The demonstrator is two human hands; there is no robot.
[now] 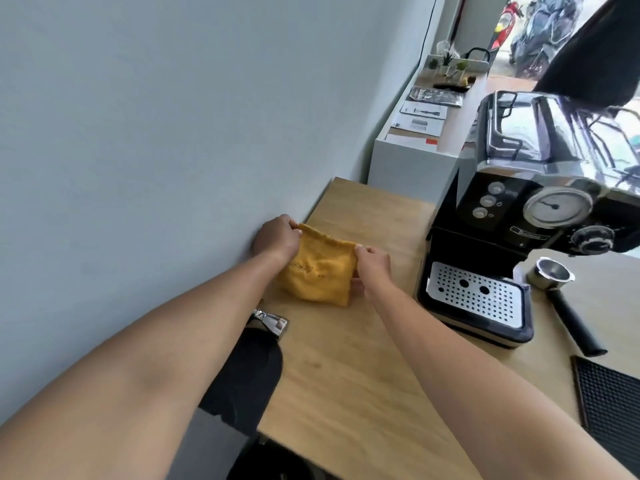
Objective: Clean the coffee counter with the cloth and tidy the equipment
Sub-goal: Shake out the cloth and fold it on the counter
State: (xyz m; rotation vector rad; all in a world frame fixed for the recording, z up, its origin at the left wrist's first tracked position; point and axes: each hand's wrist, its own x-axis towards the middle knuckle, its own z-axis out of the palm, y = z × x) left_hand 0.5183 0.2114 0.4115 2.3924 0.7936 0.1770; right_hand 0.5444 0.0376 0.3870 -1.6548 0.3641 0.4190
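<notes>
A folded yellow cloth [320, 271] lies on the wooden counter [349, 368] near the grey wall. My left hand [275, 239] pinches its far left corner. My right hand [372, 268] pinches the far right corner, with its lower fingers against the cloth's right edge. The black and chrome espresso machine [526, 216] stands to the right, its perforated drip tray [476, 296] facing me. A portafilter [561, 296] with a black handle lies on the counter right of the machine.
A metal tamper [272, 322] and a black round object [247, 372] sit at the counter's left edge under my left forearm. A black mat [613, 400] lies at the right. A white side cabinet [412, 147] with papers and small plants stands beyond.
</notes>
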